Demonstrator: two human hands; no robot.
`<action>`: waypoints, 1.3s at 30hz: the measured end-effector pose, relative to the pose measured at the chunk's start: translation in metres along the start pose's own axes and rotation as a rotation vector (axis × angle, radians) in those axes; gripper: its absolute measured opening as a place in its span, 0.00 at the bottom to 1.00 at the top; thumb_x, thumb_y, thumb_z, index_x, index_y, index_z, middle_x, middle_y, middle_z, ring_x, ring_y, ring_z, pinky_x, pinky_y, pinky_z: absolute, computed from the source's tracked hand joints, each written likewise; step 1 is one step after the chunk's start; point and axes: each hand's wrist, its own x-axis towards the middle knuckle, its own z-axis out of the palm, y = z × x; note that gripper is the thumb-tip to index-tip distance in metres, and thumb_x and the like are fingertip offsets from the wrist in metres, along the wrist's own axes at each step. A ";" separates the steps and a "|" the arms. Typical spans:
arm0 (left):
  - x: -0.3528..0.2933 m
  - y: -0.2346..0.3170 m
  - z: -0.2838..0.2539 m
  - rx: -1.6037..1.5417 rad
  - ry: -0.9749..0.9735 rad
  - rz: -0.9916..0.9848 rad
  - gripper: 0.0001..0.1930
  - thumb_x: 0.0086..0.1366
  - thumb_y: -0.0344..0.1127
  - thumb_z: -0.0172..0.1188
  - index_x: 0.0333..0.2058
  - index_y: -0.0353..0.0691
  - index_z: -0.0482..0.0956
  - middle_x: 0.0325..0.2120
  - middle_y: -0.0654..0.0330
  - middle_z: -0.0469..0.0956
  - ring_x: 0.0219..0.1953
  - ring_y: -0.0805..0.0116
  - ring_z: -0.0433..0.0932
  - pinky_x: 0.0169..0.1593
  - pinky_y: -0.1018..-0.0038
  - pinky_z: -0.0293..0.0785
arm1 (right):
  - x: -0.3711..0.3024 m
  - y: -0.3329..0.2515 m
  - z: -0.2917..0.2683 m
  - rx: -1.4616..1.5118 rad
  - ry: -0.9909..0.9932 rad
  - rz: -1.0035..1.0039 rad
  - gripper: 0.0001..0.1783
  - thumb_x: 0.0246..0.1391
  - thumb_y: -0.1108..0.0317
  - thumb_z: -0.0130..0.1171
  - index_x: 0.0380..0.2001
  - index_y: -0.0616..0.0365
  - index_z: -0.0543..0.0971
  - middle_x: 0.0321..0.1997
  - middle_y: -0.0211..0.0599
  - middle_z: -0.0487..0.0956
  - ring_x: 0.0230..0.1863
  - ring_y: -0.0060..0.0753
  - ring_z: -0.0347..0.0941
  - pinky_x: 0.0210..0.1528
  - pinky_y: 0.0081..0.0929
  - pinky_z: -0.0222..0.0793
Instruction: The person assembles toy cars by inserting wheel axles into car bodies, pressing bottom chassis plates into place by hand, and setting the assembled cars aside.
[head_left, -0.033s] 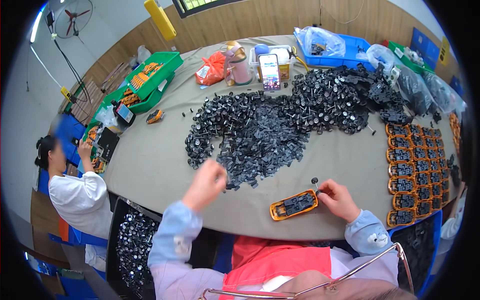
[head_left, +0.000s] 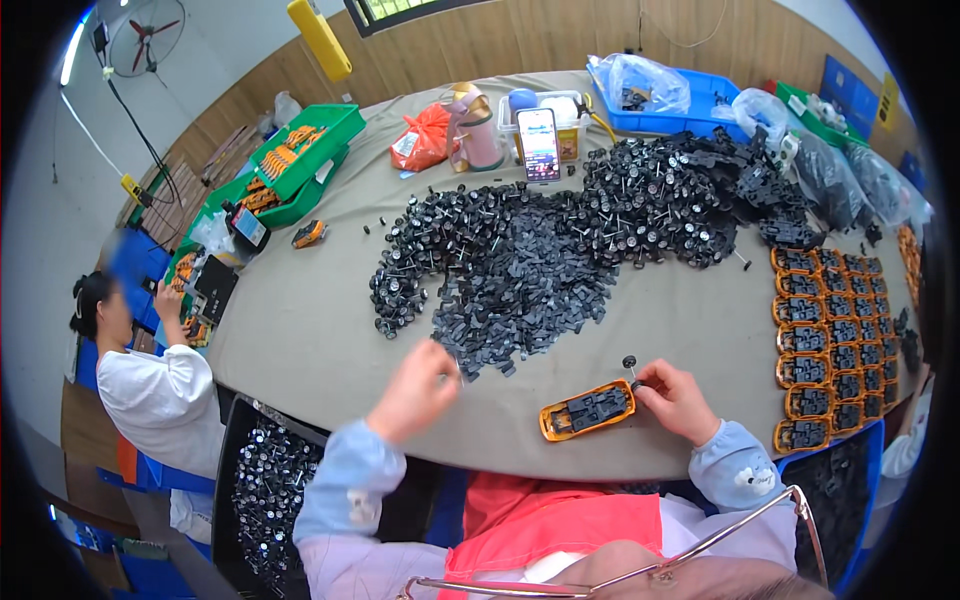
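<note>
Beside the front end of a toy car body (head_left: 588, 410), orange with a black underside facing up, my right hand (head_left: 680, 403) is closed on a wheel axle (head_left: 629, 362). One black wheel of that axle sticks out past my fingertips. My left hand (head_left: 415, 388) is in a pinch over the table, at the near edge of a heap of small dark grey plastic pieces (head_left: 530, 290). What its fingers hold is too small to make out. Around that heap's left side lie many wheel axles (head_left: 410, 240).
Rows of orange-and-black car bodies (head_left: 800, 340) lie at the right. A larger heap of axles (head_left: 650, 200) sits behind, near a phone (head_left: 539, 145) and a blue tray (head_left: 670, 115). A black bin of axles (head_left: 270, 500) stands lower left; a co-worker (head_left: 150, 380) sits at left.
My left hand has shifted slightly toward me and to the right, away from the loose axles. The right hand, axle and car body stay in place.
</note>
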 end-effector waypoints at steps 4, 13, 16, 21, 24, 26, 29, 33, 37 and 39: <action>-0.063 0.018 0.039 0.137 0.015 0.020 0.09 0.55 0.28 0.65 0.34 0.36 0.76 0.50 0.44 0.72 0.48 0.46 0.76 0.51 0.61 0.75 | -0.005 -0.003 0.006 0.031 0.012 0.018 0.07 0.59 0.76 0.60 0.40 0.64 0.75 0.32 0.31 0.80 0.32 0.17 0.76 0.35 0.19 0.75; -0.060 0.034 0.056 0.058 0.021 -0.052 0.16 0.54 0.28 0.68 0.41 0.35 0.74 0.55 0.42 0.71 0.54 0.42 0.74 0.56 0.58 0.73 | -0.018 -0.005 0.015 0.036 0.053 0.088 0.07 0.58 0.75 0.61 0.39 0.63 0.75 0.32 0.32 0.80 0.35 0.18 0.77 0.38 0.20 0.75; -0.053 0.053 0.065 -0.219 0.134 0.042 0.24 0.54 0.27 0.70 0.49 0.37 0.71 0.56 0.44 0.70 0.55 0.43 0.74 0.57 0.60 0.73 | -0.011 -0.005 0.017 -0.103 0.090 0.019 0.06 0.58 0.74 0.60 0.39 0.62 0.76 0.31 0.35 0.79 0.34 0.22 0.76 0.39 0.26 0.74; -0.038 0.073 0.087 -0.327 0.110 0.180 0.33 0.54 0.24 0.71 0.58 0.39 0.67 0.57 0.47 0.71 0.55 0.48 0.74 0.58 0.62 0.72 | -0.009 -0.002 0.024 0.122 0.044 0.093 0.07 0.61 0.75 0.58 0.41 0.64 0.74 0.33 0.31 0.79 0.35 0.16 0.75 0.38 0.19 0.74; -0.027 0.075 0.100 -0.336 0.113 0.178 0.34 0.53 0.24 0.71 0.59 0.39 0.67 0.57 0.48 0.71 0.55 0.48 0.73 0.59 0.61 0.71 | -0.005 0.001 0.022 0.118 0.043 0.065 0.08 0.61 0.75 0.59 0.42 0.64 0.74 0.34 0.30 0.79 0.35 0.15 0.75 0.38 0.18 0.74; -0.023 0.073 0.099 -0.316 0.081 0.183 0.36 0.52 0.24 0.71 0.60 0.39 0.66 0.56 0.47 0.72 0.55 0.46 0.73 0.59 0.61 0.71 | -0.004 -0.009 0.022 0.032 0.063 0.006 0.09 0.57 0.77 0.61 0.41 0.63 0.75 0.34 0.33 0.80 0.35 0.24 0.77 0.39 0.23 0.74; -0.028 0.071 0.101 -0.266 0.044 0.198 0.36 0.50 0.24 0.71 0.59 0.38 0.67 0.55 0.46 0.72 0.55 0.44 0.72 0.59 0.58 0.70 | -0.011 -0.033 0.017 -0.232 0.063 -0.428 0.10 0.51 0.76 0.64 0.38 0.61 0.77 0.35 0.38 0.79 0.37 0.39 0.77 0.41 0.33 0.74; -0.034 0.057 0.114 -0.246 0.062 0.241 0.36 0.50 0.27 0.71 0.59 0.38 0.68 0.54 0.46 0.71 0.55 0.44 0.72 0.58 0.58 0.72 | -0.011 -0.040 0.031 -0.457 -0.134 -0.541 0.11 0.45 0.71 0.67 0.33 0.54 0.78 0.33 0.39 0.75 0.36 0.48 0.71 0.40 0.41 0.69; -0.030 0.058 0.110 -0.273 0.075 0.250 0.34 0.50 0.26 0.71 0.57 0.38 0.68 0.51 0.47 0.72 0.52 0.45 0.73 0.54 0.59 0.73 | 0.003 -0.052 0.028 -0.569 -0.237 -0.547 0.11 0.44 0.69 0.67 0.33 0.53 0.78 0.38 0.37 0.75 0.40 0.45 0.70 0.43 0.41 0.68; -0.027 0.056 0.107 -0.258 0.079 0.240 0.34 0.50 0.26 0.71 0.57 0.39 0.67 0.51 0.48 0.72 0.51 0.46 0.73 0.53 0.59 0.73 | 0.011 -0.056 0.029 -0.568 -0.265 -0.559 0.10 0.45 0.69 0.67 0.32 0.53 0.78 0.47 0.41 0.75 0.49 0.47 0.72 0.50 0.42 0.68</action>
